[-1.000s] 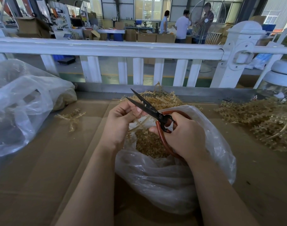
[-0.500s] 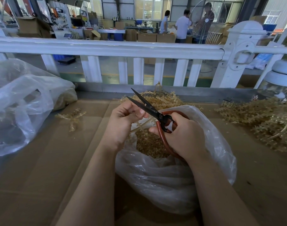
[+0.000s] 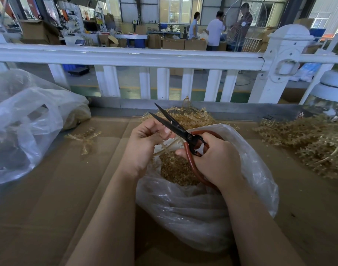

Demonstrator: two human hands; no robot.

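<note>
My right hand (image 3: 216,160) grips the red handles of black-bladed scissors (image 3: 172,124), whose blades stand apart and point up and left. My left hand (image 3: 145,143) pinches a pale plastic sprue stem (image 3: 169,145) just under the blades. Both hands hover over a clear plastic bag (image 3: 202,208) on the cardboard, its mouth showing a heap of small golden cut pieces (image 3: 176,167).
A pile of golden sprigs (image 3: 308,139) lies at the right, another behind the bag (image 3: 185,116), and a loose sprig (image 3: 85,137) lies at the left. A large clear bag (image 3: 24,121) fills the left. A white railing (image 3: 126,56) runs along the table's far edge.
My left hand has shifted slightly up toward the blades with the stem. The scissors stay spread in nearly the same place.
</note>
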